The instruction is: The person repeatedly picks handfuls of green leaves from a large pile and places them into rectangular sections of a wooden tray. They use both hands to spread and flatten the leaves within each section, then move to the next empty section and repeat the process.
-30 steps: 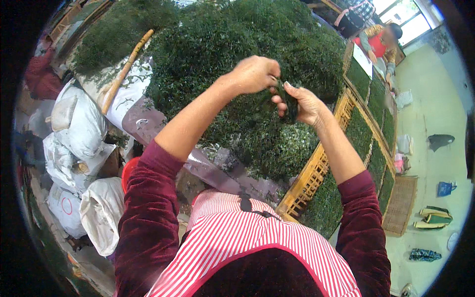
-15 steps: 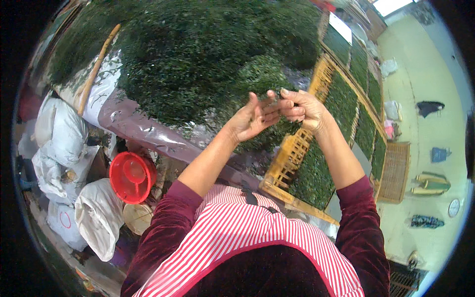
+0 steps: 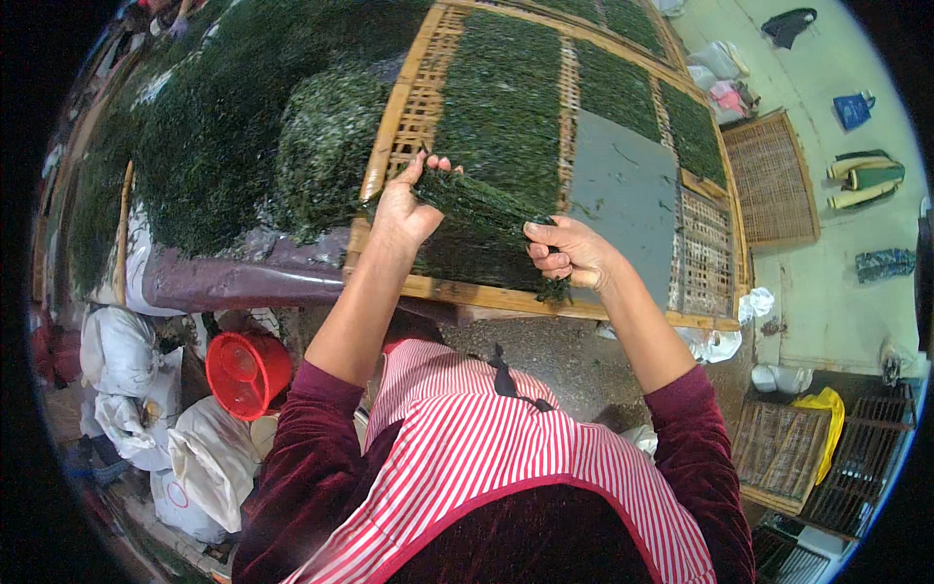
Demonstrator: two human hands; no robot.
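Note:
A clump of wet dark green stringy stuff, like seaweed (image 3: 486,202), is stretched between my hands above a bamboo-framed rack (image 3: 499,97) spread with the same stuff. My left hand (image 3: 413,200) grips its left end, thumb and fingertips pointing up. My right hand (image 3: 564,251) is closed on the other end, lower and farther right, with some strands dangling beneath it. Just behind my right hand a grey flat board (image 3: 623,185) lies on the rack, with a few scraps on it.
A large green heap (image 3: 204,165) covers a purple plastic sheet (image 3: 243,277) at left, beside a wooden pole (image 3: 126,224). Below are a red basin (image 3: 243,375) and white sacks (image 3: 122,346). More woven trays (image 3: 764,170) and hanging clothing (image 3: 866,180) are at right.
My view has turned toward the rack on the right. My hands have drawn apart, pulling the clump lengthwise, and my left hand, spread half a second ago, now grips it.

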